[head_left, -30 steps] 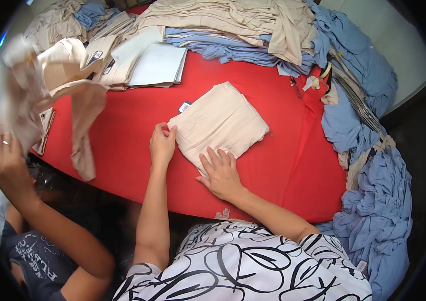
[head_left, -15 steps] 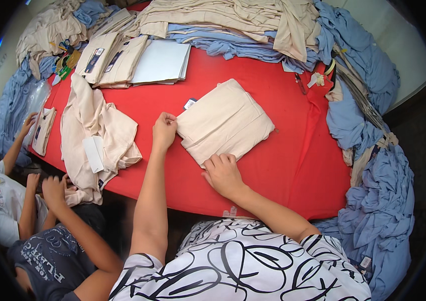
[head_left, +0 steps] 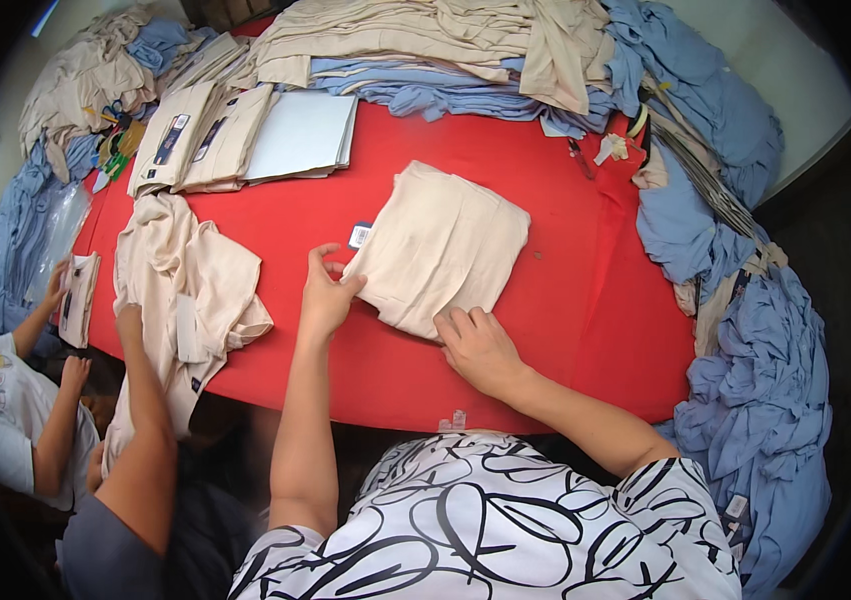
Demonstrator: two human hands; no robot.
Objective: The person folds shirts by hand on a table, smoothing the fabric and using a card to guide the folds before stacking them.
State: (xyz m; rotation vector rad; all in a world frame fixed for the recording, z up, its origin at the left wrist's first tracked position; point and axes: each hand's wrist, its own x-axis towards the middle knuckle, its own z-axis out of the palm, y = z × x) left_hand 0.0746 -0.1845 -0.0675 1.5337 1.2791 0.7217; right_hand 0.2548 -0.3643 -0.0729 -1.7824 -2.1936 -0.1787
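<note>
I see a folded beige garment on the red-covered table, blue garments heaped to the right. The left hand is spread at its edge; whether the right hand pinches, I can't tell.

Wearer's two hands at one folded garment, one red table, two co-workers

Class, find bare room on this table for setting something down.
Red cloth lies bare between the folded beige garment and the rightmost blue heap, and between that garment and the pale sheets. Crowded: far edge, with stacked garments; left, with loose garment.
</note>
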